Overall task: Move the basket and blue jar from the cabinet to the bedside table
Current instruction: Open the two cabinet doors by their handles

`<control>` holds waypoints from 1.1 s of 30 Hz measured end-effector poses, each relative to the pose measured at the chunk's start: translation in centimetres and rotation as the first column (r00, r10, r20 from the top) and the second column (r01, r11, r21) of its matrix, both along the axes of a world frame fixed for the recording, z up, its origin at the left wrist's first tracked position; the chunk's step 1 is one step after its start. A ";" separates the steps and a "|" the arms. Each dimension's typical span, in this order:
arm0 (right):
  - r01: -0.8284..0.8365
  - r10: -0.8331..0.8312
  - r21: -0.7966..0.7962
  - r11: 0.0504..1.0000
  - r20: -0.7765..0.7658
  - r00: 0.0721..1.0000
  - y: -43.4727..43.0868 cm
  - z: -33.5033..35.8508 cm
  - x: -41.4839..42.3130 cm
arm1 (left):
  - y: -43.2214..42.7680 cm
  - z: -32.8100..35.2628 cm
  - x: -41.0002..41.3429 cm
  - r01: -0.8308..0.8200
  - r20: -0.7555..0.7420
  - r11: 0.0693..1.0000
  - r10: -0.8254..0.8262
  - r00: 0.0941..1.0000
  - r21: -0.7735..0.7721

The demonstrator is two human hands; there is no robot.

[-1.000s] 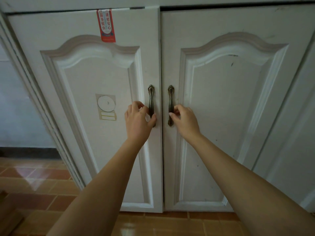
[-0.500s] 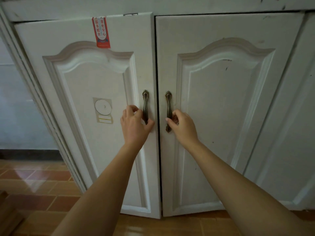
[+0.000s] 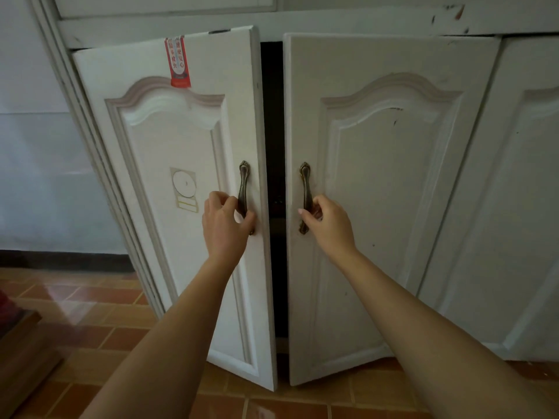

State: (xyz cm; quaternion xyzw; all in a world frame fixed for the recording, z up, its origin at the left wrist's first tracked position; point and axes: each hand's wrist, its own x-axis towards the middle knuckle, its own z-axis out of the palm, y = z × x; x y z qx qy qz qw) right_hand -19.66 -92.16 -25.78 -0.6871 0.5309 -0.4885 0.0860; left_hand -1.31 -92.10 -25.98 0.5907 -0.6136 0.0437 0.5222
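A white cabinet fills the view with its two panelled doors partly swung out. My left hand [image 3: 225, 225] grips the bronze handle [image 3: 243, 189] of the left door [image 3: 169, 152]. My right hand [image 3: 328, 225] grips the bronze handle [image 3: 305, 192] of the right door [image 3: 387, 182]. Between the doors runs a narrow dark gap [image 3: 273, 207]. The inside is too dark to make out. Neither the basket nor the blue jar is in sight.
A red paper tag [image 3: 178, 62] and a round sticker [image 3: 184, 184] are on the left door. Another shut cabinet door [image 3: 520, 207] stands to the right. Orange-brown floor tiles [image 3: 99, 309] lie below. A wooden edge [image 3: 18, 334] shows at the lower left.
Both doors have swung outward from shut, leaving a dark gap between them. My hands stayed on the handles and came toward me.
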 end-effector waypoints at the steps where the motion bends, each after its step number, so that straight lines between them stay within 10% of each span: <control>1: 0.003 -0.003 0.000 1.000 -0.001 1.000 0.9 0.0 -0.1 | 0.9 -0.1 0.1 -0.005 -0.012 1.000 0.005 1.000 0.001; 33: 0.168 -0.167 -0.028 0.985 0.040 0.985 10.4 0.6 -3.4 | 8.8 -0.6 1.5 -0.218 -0.149 0.953 0.251 0.956 0.210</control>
